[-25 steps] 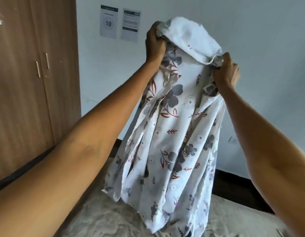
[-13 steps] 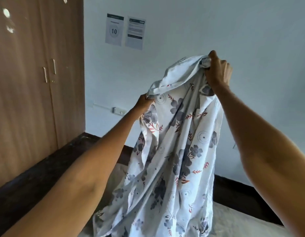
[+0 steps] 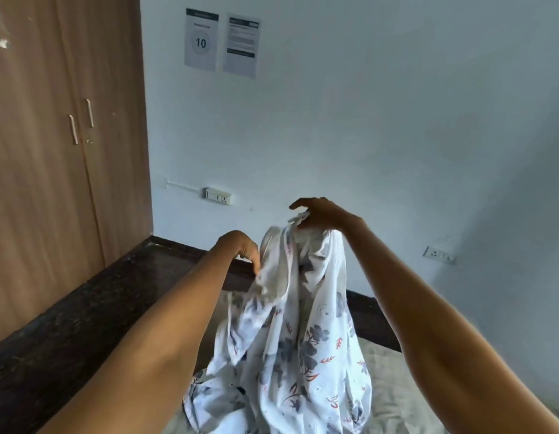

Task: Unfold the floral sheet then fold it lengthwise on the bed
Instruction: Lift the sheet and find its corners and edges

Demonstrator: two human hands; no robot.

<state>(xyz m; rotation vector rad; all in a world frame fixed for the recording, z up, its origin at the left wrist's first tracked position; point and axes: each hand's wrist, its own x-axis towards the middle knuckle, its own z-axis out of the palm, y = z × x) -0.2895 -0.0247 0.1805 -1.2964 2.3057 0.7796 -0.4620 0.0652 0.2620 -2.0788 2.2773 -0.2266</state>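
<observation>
A pale blue wall and a brown wooden wardrobe [image 3: 52,151] stand behind the beige bed [image 3: 384,396]. Over it hangs the white floral cotton sheet [image 3: 290,339], bunched, its lower part resting on the bed. The right hand [image 3: 322,214] pinches its top edge, fingers loosely spread; the left hand [image 3: 243,249] grips a fold lower down. Light and limp, it probably handles best held by its corners.

A wooden wardrobe [image 3: 52,170] stands left; two printed notices [image 3: 221,42] hang on the wall above a switch socket [image 3: 218,195].
</observation>
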